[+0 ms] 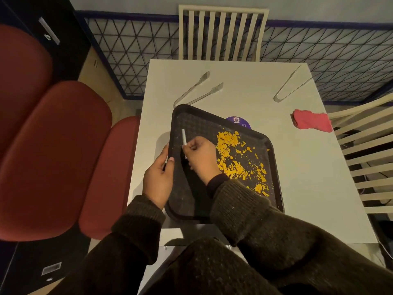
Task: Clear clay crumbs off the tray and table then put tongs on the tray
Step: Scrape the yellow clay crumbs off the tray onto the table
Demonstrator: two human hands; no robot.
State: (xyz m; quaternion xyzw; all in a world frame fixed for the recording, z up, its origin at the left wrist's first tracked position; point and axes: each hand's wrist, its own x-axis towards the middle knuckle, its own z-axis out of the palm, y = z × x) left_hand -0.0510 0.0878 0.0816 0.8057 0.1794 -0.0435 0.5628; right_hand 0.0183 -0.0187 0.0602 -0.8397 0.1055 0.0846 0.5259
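Left hand grips the tray's left rim; right hand pinches a white stick over its bare half. Yellow crumbs cover the right half. Tongs and thinner tongs lie on the table beyond. Purple disc: white logo, text unreadable.

Black tray with fine grid texture; orange-yellow clay crumbs; white counter; silver tongs; pink cloth; purple disc; white stick; dark brown ribbed sleeves; maroon seats; cream slatted chair.
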